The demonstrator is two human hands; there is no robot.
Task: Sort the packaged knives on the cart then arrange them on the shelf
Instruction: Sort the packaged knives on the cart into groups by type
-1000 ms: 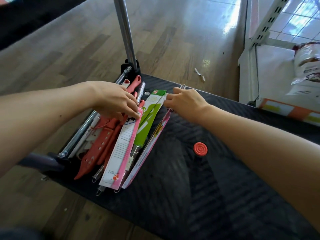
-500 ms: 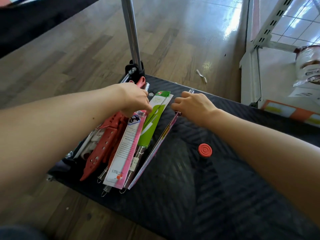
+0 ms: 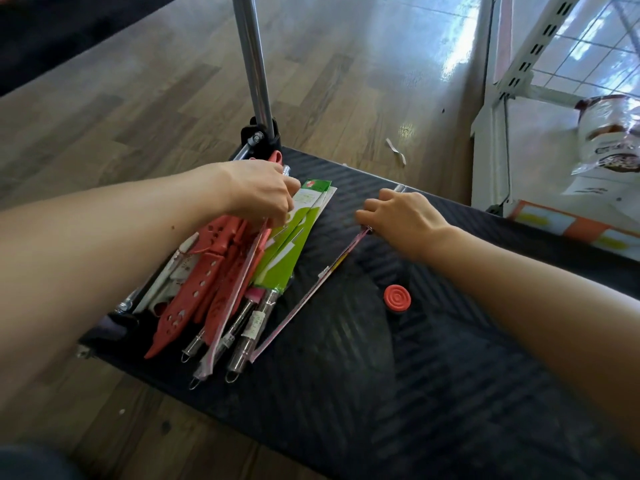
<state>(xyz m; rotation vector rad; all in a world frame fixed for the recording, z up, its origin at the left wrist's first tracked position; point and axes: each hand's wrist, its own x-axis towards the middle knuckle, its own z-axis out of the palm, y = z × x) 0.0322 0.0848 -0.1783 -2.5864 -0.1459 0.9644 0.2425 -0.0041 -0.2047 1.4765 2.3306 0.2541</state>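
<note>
A pile of packaged knives lies at the left end of the black cart deck [image 3: 363, 393]: red sheathed knives [image 3: 204, 271], green-carded packs [image 3: 294, 251] and steel handles [image 3: 242, 355] pointing toward me. My left hand [image 3: 259, 194] pinches a pink-edged pack [image 3: 239, 289] and holds it on edge among the pile. My right hand [image 3: 405, 216] grips another pink-edged pack [image 3: 311, 296], tilted up on edge and drawn to the right, apart from the pile.
A red round cap [image 3: 397, 298] sits on the deck right of the packs. The cart's chrome handle post [image 3: 252, 64] rises behind the pile. A white shelf unit [image 3: 519, 81] with bagged goods [image 3: 609, 133] stands at the right on the wooden floor.
The pink-edged pack under my left hand has turned from flat to on edge. My right hand has pulled its pack rightward, opening a gap from the green packs.
</note>
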